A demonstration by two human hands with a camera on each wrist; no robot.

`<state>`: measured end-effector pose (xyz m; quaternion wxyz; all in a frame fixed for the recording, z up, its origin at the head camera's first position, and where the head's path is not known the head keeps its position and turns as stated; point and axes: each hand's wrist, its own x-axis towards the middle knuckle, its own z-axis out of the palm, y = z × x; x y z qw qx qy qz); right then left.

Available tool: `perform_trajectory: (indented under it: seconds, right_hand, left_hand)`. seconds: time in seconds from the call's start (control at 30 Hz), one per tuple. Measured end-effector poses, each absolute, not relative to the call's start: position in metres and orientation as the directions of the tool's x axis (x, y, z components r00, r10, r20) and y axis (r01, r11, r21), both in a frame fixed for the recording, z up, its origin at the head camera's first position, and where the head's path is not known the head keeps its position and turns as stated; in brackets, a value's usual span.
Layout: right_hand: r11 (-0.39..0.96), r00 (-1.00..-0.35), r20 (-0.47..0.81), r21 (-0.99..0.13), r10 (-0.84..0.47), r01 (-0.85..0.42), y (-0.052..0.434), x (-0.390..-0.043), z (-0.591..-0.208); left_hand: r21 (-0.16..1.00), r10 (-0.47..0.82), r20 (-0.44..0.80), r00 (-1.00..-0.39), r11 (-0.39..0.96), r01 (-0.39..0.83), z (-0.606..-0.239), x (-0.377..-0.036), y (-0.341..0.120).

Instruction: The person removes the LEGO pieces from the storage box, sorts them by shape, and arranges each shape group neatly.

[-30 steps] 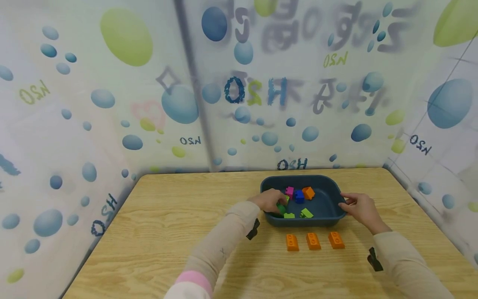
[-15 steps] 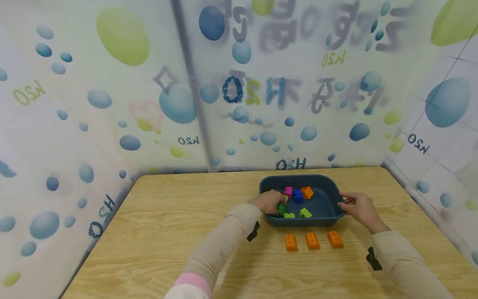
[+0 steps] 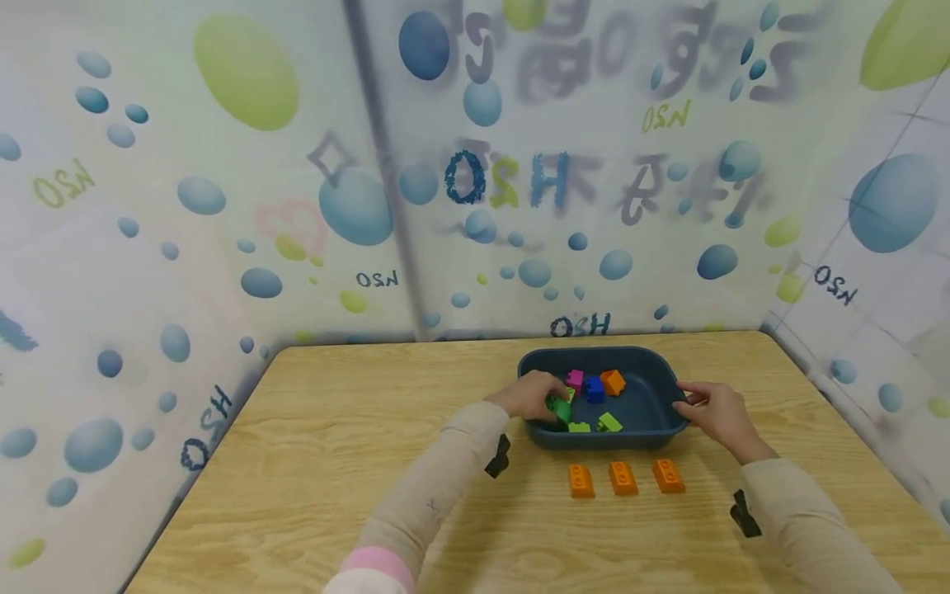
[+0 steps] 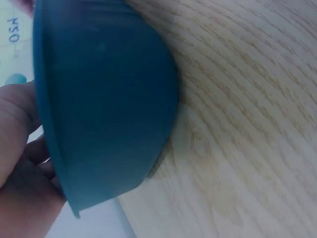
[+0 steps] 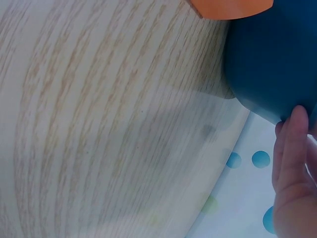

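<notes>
My left hand (image 3: 533,396) reaches over the left end of a dark blue plastic bin (image 3: 604,442) and grips a dark green toy brick (image 3: 560,409), partly covered by the fingers. At the opposite end, my right hand (image 3: 718,417) pinches the bin's rim between thumb and fingers. Inside lie a magenta brick (image 3: 575,379), a blue brick (image 3: 594,390), an orange brick (image 3: 613,382) and several light green bricks (image 3: 610,422). In the left wrist view, the bin's outer wall (image 4: 109,99) hides the left fingertips and the brick. The right wrist view shows the right fingers (image 5: 297,134) at the rim.
Three orange sloped bricks (image 3: 623,478) stand in a row on the wooden table (image 3: 334,445), just in front of the bin. Behind the table hangs a white backdrop (image 3: 475,247) with blue and green dots; similar panels close off both sides.
My left hand has risen slightly, bringing the dark green brick up a little and showing more of it. The right hand stays at the bin's rim, and the orange row stands unchanged.
</notes>
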<state>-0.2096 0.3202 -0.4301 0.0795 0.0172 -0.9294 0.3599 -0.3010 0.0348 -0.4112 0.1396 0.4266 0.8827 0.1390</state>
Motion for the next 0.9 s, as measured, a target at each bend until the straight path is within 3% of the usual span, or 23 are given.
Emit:
perform_trajectory:
  seconds: [0.37, 0.9]
  right_hand:
    - [0.745, -0.984, 0.178, -0.659, 0.023, -0.102, 0.320, -0.208, -0.428]
    - [0.755, -0.981, 0.191, -0.647, 0.028, -0.104, 0.321, -0.211, -0.431]
  left_hand:
    - [0.474, 0.777, -0.084, -0.623, 0.581, 0.661, -0.400, -0.300, 0.022]
    - [0.574, 0.821, -0.008, -0.570, 0.471, 0.670, -0.376, -0.275, 0.008]
